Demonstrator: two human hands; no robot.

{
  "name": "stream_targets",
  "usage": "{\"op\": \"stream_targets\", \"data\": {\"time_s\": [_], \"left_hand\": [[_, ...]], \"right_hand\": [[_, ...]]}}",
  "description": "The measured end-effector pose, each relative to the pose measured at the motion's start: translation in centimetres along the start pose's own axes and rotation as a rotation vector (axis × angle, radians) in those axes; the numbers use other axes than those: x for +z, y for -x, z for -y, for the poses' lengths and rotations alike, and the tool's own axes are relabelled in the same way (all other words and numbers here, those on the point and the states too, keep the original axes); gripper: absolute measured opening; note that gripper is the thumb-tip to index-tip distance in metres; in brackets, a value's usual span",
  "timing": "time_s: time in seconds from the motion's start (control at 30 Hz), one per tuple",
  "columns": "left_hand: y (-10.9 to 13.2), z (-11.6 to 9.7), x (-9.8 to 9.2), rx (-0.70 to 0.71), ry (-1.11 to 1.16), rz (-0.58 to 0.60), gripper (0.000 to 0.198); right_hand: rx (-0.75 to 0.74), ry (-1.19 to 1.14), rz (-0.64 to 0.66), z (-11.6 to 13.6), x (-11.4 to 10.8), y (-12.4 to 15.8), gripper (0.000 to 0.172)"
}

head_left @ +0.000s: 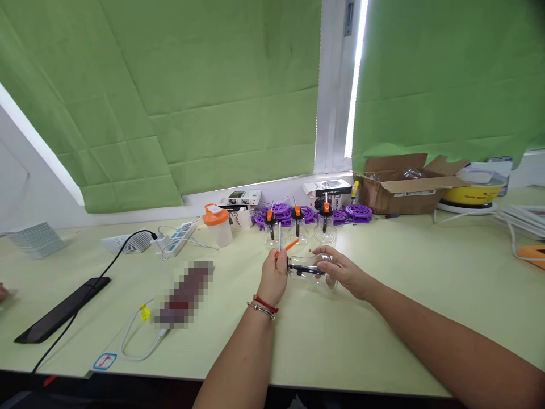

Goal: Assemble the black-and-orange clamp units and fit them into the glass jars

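Your left hand [272, 277] curls shut around the neck end of the clear bottle [310, 279], seemingly pinching an orange stick [289, 246] too. Your right hand [343, 270] wraps its base. The bottle lies sideways between your fingers, mid-desk [404, 318], nearer the back edge.

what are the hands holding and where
A clear bottle lying sideways: the right hand grips its body, the left hand its orange-topped end.

Three upright clear plastic bottles with orange tops [297, 226], one clear bottle lying flat [306, 278], one orange-lidded cup [218, 227], one cardboard box [404, 187]
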State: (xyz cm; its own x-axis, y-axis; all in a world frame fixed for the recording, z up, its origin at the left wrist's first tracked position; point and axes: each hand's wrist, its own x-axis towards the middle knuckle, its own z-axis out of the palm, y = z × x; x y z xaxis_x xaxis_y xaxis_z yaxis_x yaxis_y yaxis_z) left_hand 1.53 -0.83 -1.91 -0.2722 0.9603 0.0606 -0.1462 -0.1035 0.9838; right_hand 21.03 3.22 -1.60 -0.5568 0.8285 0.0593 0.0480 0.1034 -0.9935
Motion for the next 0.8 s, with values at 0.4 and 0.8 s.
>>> {"op": "stream_targets", "data": {"time_s": [0.4, 0.8], "left_hand": [[0.2, 0.4, 0.7, 0.085, -0.094, -0.054, 0.038], [-0.2, 1.0, 0.3, 0.195, -0.169, -0.081, 0.037]], "right_hand": [[-0.346, 0.424, -0.096, 1.2, -1.1, 0.5, 0.078], [-0.076, -0.004, -0.049, 0.6, -2.7, 0.0, 0.072]]}}
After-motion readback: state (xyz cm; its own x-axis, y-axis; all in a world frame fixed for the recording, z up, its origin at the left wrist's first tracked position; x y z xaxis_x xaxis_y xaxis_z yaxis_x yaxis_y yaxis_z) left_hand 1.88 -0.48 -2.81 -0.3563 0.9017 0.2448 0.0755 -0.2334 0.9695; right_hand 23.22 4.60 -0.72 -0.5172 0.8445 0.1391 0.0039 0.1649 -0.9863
